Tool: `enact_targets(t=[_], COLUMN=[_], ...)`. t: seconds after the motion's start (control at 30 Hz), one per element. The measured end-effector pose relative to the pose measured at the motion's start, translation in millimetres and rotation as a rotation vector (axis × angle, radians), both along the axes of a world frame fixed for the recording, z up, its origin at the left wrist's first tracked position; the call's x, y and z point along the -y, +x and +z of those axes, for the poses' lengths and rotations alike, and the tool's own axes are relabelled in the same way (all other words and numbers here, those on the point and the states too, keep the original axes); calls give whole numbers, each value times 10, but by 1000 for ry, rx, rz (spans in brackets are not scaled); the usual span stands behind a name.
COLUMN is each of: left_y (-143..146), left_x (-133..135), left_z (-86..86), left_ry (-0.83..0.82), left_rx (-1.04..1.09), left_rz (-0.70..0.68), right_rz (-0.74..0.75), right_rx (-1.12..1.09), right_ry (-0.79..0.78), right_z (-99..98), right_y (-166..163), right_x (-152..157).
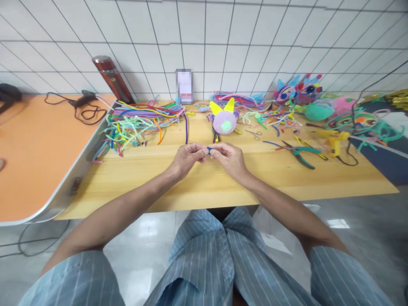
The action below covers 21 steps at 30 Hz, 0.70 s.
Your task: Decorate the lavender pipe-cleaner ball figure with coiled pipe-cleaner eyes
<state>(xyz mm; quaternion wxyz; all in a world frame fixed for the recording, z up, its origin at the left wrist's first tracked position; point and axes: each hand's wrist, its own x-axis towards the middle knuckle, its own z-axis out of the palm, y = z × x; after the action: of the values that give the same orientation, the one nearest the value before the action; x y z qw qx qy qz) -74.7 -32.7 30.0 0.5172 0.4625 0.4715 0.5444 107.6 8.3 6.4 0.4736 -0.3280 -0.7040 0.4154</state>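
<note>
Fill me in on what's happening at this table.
The person's left hand and right hand together pinch a small blue piece over the wooden table. Just beyond sits a purple fuzzy figure with yellow ears. Loose colorful fuzzy stems lie to the left; teal-handled pliers and a yellow glue gun lie right.

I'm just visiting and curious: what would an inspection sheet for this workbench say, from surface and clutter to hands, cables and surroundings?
Surface: wooden tabletop, orange table beside it.
Job's things: small blue piece, mostly hidden.
Clutter: heap of fuzzy stems, yellow-eared purple figure, scissors, teal-handled pliers, yellow glue gun.
Hands: left hand and right hand both pinch the small blue piece.
Cables: black cord on the orange table; dark cable below its edge.
Surroundings: tiled wall, red flask.
</note>
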Motion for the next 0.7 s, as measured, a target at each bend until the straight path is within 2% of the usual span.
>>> enact_targets(t=[0.07,0.23,0.37,0.5,0.7], left_y=[-148,-441,-540,-644,-591], left_x=[-124,-496,-691,-696,-621], left_z=[-57,-221,-298,-299,-324], left_ry=[-40,-149,-85,60,125], left_rx=[-38,-278,-587,-728,-1000], left_rz=[10,60,102,131,29], right_rz=[24,-62,-110,-147,-156], right_rx=[32,162,243,301,349], right_ry=[-43,-36,32,80,26], right_z=[-9,6,10,46,42], right_y=[5,269,573,821,968], right_x=[-115,-364,-447,-445,-439])
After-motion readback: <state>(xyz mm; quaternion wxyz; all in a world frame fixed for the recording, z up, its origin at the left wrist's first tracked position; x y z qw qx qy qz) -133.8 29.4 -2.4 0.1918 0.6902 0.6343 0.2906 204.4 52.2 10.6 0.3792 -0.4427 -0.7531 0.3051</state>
